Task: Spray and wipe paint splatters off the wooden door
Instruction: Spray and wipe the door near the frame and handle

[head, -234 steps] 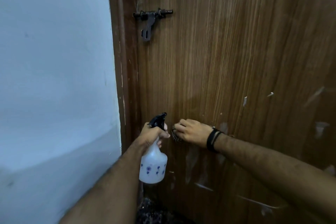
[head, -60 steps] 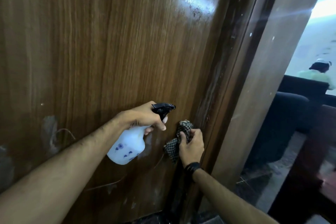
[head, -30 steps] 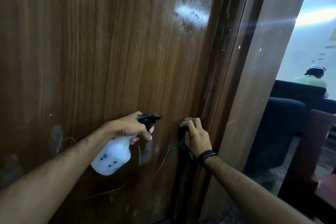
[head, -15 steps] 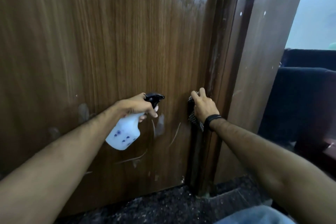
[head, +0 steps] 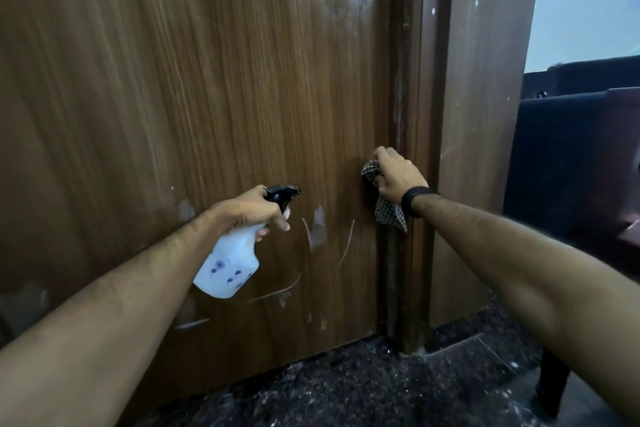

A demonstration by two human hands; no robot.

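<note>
Dark sofa (head: 568,149) rt; speckled floor (head: 363,388).

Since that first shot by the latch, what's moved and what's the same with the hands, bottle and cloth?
Both hands have shifted from the latch side to the door's opposite, lower edge. The right hand now rubs the checked cloth by the dark edge strip, with the floor in view. Unchanged: the left hand grips the spray bottle, and paint smears remain between the hands.
</note>
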